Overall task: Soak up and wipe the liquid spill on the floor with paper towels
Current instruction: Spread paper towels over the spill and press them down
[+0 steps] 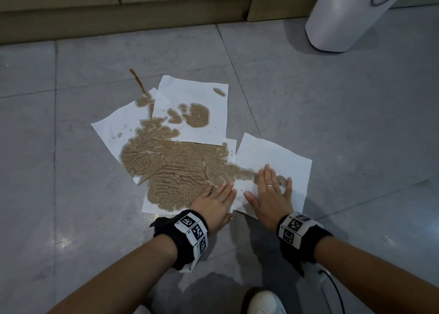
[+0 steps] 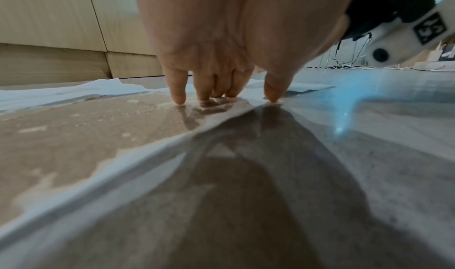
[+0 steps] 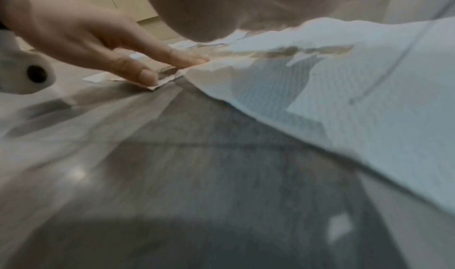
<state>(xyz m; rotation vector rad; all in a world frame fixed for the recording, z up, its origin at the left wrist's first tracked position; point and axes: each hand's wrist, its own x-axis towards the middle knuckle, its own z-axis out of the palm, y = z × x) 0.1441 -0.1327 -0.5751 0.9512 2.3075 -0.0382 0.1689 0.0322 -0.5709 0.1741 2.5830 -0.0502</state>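
Several paper towels [image 1: 190, 104] lie overlapped on the grey tile floor [image 1: 71, 147], covering the brown spill [image 1: 180, 171]. Overlap looks deliberate: sheets fan out from the wettest patch so the liquid is met wherever it ran. Most of the liquid has soaked into the middle sheets; a thin brown streak [image 1: 137, 79] runs bare on the tile at 11 o'clock of the pile, not yet covered.

Left hand [image 1: 213, 204] rests flat on the soaked near sheet, at 6 o'clock of the pile; fingers straight and close together, tips touching wet paper, pinching nothing. Right hand [image 1: 269, 195] lies flat on the mostly dry sheet [image 1: 273, 157] at 4 o'clock, fingers spread, palm down over a brown tongue that has crept into it.

Judgement: flat palms press paper into liquid to speed soaking; the dry sheet sits there to catch the rightward run. Soaking well along, wiping not begun.

White bin [image 1: 339, 23] stands at 1 o'clock, well apart. Wooden cabinet base [image 1: 118, 16] lies along 12 o'clock.

Risk: saturated sheets may tear when gathered.
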